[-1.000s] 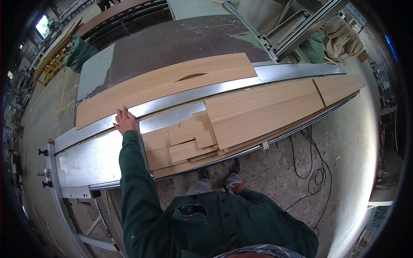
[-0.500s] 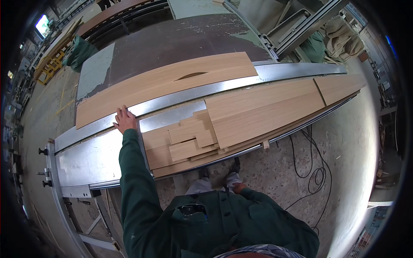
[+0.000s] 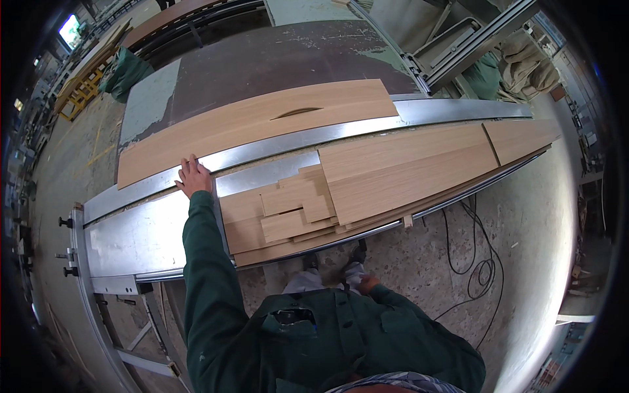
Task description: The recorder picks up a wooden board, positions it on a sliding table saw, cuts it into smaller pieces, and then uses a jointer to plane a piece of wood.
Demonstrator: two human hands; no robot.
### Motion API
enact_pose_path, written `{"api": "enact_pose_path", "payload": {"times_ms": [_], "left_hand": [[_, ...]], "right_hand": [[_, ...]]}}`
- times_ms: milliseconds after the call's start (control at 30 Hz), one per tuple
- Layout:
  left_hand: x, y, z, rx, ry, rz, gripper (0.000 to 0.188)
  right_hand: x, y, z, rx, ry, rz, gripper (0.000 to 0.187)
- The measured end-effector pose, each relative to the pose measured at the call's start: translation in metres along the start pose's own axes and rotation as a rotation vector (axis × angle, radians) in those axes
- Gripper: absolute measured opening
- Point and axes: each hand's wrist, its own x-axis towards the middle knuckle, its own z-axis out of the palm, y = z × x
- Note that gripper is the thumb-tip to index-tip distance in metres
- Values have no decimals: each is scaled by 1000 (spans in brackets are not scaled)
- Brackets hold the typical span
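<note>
The hands are found well apart. The left hand (image 3: 194, 178) is laid palm down, fingers slightly spread, its fingertips seen at the near edge of the long board (image 3: 249, 130). The board is placed lengthwise along the far side of the metal strip (image 3: 458, 111) – an arched slot is noted in it. Offcuts (image 3: 285, 196) and panels (image 3: 406, 170) are stacked nearer the body. The right hand (image 3: 368, 283) is held low beside the thigh – its grip cannot be told.
</note>
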Motion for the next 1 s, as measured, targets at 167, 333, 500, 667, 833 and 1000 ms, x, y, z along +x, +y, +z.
{"api": "enact_pose_path", "payload": {"times_ms": [167,333,500,667,833,1000], "left_hand": [[3,23,3,-54,-30,13,44],[-1,-12,-2,3,8,-13,44],[2,1,2,-8,-6,5,43],[0,-10,-1,-4,17,-10,43],[1,10,3,-33,10,-3,43],[2,-2,0,-6,18,-15,42]], "right_hand": [[-7,119,-39,522,855,400,24],[-59,49,-225,421,1555,221,19],[-91,-136,-415,348,1565,-404,15],[33,-205,-501,122,1082,-577,25],[196,-129,-536,-327,574,-81,45],[237,-132,-531,-774,120,-173,28]]}}
